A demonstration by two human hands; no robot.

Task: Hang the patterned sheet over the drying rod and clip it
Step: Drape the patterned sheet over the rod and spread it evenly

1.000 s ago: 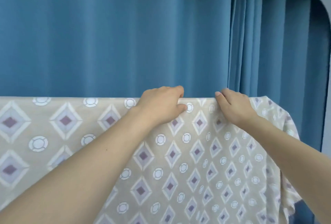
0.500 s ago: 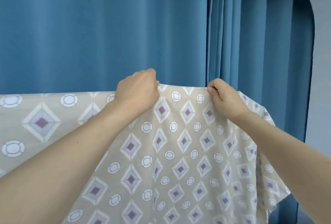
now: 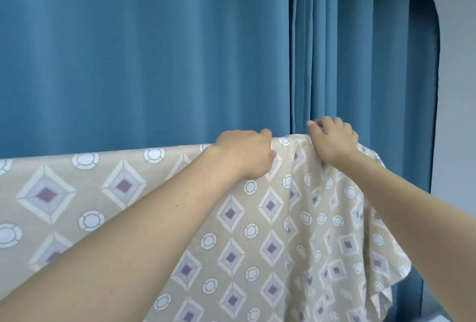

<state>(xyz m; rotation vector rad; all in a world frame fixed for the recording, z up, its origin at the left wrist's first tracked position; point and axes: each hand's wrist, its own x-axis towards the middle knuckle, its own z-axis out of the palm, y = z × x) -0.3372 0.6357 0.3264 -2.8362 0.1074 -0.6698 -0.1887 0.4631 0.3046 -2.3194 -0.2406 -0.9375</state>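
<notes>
Blue curtains (image 3: 144, 64) fill the background, with a pale wall (image 3: 458, 89) beyond their right edge. Against the curtains, the patterned sheet (image 3: 257, 218) hangs along a straight top fold, presumably over the hidden rod. Both hands sit at that fold: the left hand (image 3: 244, 154) and right hand (image 3: 332, 141) each curl fingers round bunched cloth, likely to spread it. No clip is visible.

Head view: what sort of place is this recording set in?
Probably a room at home, by a window or balcony, though no window shows. Full-length blue curtains fill the background, a pale wall stands at right, and both hands grip a patterned sheet draped at chest height.
</notes>
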